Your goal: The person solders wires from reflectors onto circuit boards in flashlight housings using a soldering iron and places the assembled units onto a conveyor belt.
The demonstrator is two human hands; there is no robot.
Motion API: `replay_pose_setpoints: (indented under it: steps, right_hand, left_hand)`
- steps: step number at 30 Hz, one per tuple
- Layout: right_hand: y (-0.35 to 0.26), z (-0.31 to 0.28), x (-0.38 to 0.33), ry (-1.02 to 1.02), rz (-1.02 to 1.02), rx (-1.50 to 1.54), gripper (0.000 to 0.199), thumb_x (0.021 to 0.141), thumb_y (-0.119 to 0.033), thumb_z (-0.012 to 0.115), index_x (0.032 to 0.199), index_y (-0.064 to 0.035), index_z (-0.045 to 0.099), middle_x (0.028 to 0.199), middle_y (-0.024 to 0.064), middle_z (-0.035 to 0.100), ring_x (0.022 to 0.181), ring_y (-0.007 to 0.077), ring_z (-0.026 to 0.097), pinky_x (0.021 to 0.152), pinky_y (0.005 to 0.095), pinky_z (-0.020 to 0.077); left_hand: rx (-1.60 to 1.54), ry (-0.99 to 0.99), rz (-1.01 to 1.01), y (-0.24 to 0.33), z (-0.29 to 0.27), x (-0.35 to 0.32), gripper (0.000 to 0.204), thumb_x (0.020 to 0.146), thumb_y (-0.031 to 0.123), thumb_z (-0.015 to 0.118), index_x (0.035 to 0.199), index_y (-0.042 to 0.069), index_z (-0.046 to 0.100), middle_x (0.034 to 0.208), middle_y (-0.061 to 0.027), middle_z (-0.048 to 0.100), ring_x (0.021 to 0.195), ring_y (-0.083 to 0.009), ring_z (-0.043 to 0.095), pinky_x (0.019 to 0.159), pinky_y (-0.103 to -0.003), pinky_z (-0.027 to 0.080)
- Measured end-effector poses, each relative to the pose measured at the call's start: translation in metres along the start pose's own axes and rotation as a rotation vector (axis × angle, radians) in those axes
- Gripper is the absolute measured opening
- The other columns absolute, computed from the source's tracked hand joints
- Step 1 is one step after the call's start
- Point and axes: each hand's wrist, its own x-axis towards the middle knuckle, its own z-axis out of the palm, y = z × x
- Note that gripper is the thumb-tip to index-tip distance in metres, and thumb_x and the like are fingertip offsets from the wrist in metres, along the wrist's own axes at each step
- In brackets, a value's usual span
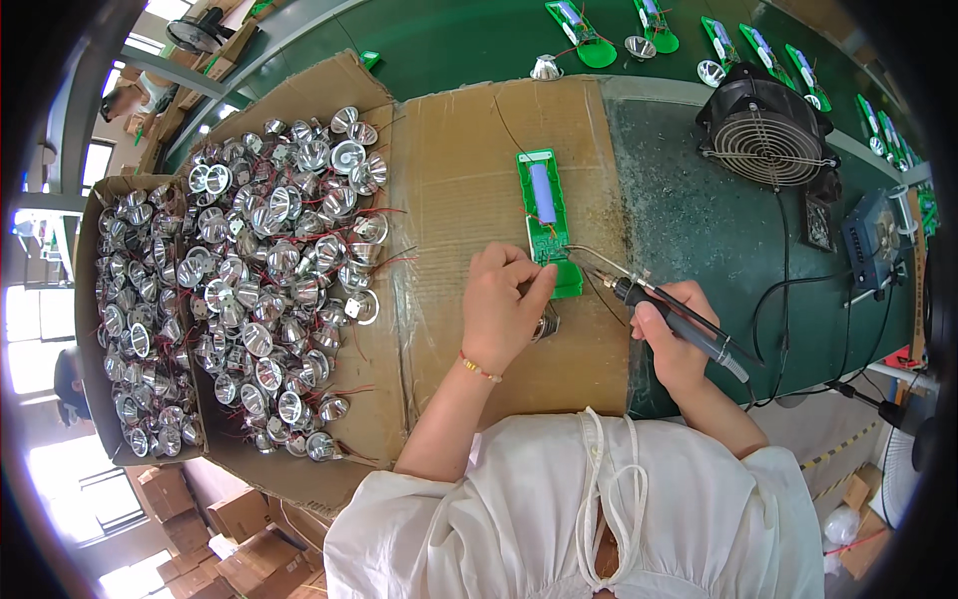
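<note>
A green plastic housing (566, 281) lies on the cardboard, with a purple battery cell (542, 194) and a green circuit board (548, 243) in it. My right hand (676, 334) grips a soldering iron (679, 324) with a thin curved metal tube along it. The iron's tip points at the board's lower end. At the board's left edge my left hand (507, 299) is closed, thumb and forefinger pinched together; what they hold is hidden. Partly covered by that hand, a shiny reflector cup (546, 324) sits just below the housing.
Cardboard boxes full of silver reflectors (284, 260) with red wires stand on the left. A black fan (766, 140) and a blue soldering station (872, 240) are at right, joined by cables (785, 299). Several green housings (596, 52) with reflectors line the far belt.
</note>
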Motion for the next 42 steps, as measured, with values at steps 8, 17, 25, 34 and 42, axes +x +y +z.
replay_pose_setpoints:
  steps: [8,17,25,34,42]
  right_hand:
    - [0.004,0.000,0.002,-0.037,0.007,-0.010,0.013,0.079,-0.004,0.059,0.083,0.0016,0.048,0.066,0.0096,0.057,0.053,0.0105,0.054,0.048,0.0223,0.0457]
    - [-0.003,-0.005,-0.001,0.072,0.012,0.071,0.014,0.079,-0.005,0.060,0.085,0.0016,0.049,0.068,0.0087,0.058,0.056,0.0096,0.055,0.051,0.0223,0.0464]
    - [-0.001,-0.030,-0.003,0.165,-0.037,0.070,0.014,0.081,-0.007,0.057,0.087,0.0019,0.048,0.067,0.0095,0.056,0.055,0.0103,0.053,0.051,0.0219,0.0450]
    - [0.015,-0.044,-0.001,0.271,-0.010,0.034,0.017,0.082,-0.011,0.058,0.089,0.0019,0.049,0.066,0.0088,0.056,0.053,0.0101,0.052,0.050,0.0207,0.0435]
    - [0.017,-0.044,0.004,0.220,0.064,0.056,0.013,0.080,-0.005,0.058,0.085,-0.0003,0.048,0.066,0.0070,0.056,0.055,0.0092,0.052,0.051,0.0215,0.0437]
  left_hand:
    - [0.052,-0.010,0.013,-0.002,0.005,0.005,0.012,0.071,0.017,0.067,0.066,0.005,0.065,0.074,-0.0064,0.052,0.075,-0.0241,0.047,0.065,-0.033,0.041]
    - [0.035,-0.018,-0.007,-0.001,0.004,0.008,0.014,0.069,0.017,0.068,0.063,0.005,0.065,0.071,-0.0065,0.053,0.075,-0.0243,0.048,0.066,-0.034,0.041]
    - [0.023,-0.027,-0.003,-0.008,0.005,0.007,0.015,0.070,0.017,0.067,0.063,0.004,0.064,0.071,-0.0072,0.054,0.076,-0.0253,0.048,0.067,-0.035,0.041]
    - [-0.252,-0.112,-0.349,0.012,-0.033,0.016,0.022,0.076,0.022,0.062,0.074,0.001,0.066,0.061,-0.0122,0.061,0.052,-0.0180,0.058,0.051,-0.027,0.044]
    - [-0.018,-0.141,-0.336,0.005,-0.018,0.087,0.018,0.070,0.017,0.059,0.070,0.000,0.064,0.056,-0.0147,0.058,0.052,-0.0162,0.060,0.052,-0.030,0.046]
